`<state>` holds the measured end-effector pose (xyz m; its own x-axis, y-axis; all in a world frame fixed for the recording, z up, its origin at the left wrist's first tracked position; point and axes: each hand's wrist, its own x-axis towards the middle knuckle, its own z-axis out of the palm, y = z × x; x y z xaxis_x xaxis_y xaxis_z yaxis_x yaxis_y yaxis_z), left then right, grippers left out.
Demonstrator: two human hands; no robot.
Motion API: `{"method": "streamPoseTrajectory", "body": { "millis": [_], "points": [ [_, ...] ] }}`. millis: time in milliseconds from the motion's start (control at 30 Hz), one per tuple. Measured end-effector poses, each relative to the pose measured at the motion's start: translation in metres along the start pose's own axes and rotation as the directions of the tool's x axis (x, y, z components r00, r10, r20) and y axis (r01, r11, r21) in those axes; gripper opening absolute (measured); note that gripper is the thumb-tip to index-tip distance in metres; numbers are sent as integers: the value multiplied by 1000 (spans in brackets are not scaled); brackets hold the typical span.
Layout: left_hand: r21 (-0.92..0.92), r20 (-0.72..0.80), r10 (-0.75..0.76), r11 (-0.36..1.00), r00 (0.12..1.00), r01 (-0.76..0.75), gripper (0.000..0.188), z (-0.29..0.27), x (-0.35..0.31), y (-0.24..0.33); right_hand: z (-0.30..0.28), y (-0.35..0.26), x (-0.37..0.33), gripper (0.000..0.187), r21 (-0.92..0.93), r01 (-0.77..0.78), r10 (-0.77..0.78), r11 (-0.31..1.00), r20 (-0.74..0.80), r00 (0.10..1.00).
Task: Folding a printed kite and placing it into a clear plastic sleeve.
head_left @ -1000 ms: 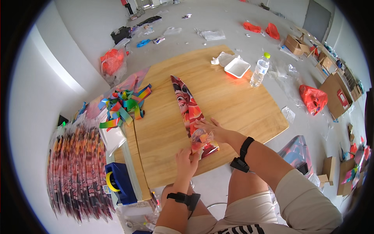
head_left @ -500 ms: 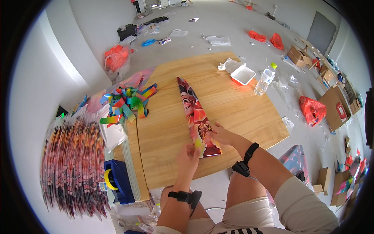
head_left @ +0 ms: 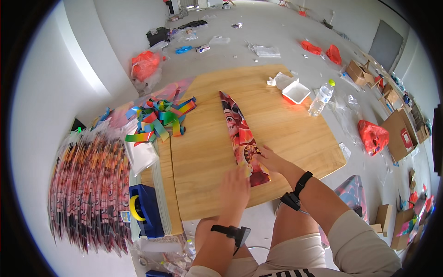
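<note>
The long printed red sheet [head_left: 240, 138] is lying on the wooden table [head_left: 198, 184]. The right hand [head_left: 271, 159] is resting on its right edge, fingers extended; the left hand [head_left: 234, 187], beside its near end, is appearing blurred, so I cannot tell its grip. Ribbons [head_left: 161, 121] are lying leftward.

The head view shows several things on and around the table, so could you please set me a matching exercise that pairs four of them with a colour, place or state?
Things:
1. Printed pointed piece
2. Bottle
3. Tape dispenser
4. Ribbons

Descriptions:
A. Blue, with a yellow roll
B. Clear and upright, with a yellow-green cap
C. Many-coloured, in a loose tangle
D. Flat on the table, with the right hand at its edge

Right pairs: 1-D, 2-B, 3-A, 4-C
</note>
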<state>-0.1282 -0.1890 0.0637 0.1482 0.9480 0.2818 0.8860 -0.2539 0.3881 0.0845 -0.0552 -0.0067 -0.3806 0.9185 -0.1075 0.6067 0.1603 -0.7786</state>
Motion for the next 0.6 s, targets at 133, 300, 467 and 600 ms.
{"method": "streamPoseTrajectory", "body": {
  "millis": [133, 300, 467, 600],
  "points": [
    [54, -17, 176, 983, 984, -174, 75, 24, 16, 11, -5, -13, -2, 59, 2, -53, 53, 999, 34, 998],
    [34, 11, 123, 992, 992, -123, 85, 47, 14, 7, -8, -16, -4, 64, -6, 146, -145, 989, 76, 986],
    [29, 14, 97, 995, 995, -98, 86, 53, 14, 6, -7, -18, -10, 71, 54, -62, 58, 997, 84, 995],
    [37, 13, 72, 997, 997, -73, 87, 55, 16, 6, -14, -23, -9, 78, 51, -93, 85, 994, 146, 986]
  ]
}}
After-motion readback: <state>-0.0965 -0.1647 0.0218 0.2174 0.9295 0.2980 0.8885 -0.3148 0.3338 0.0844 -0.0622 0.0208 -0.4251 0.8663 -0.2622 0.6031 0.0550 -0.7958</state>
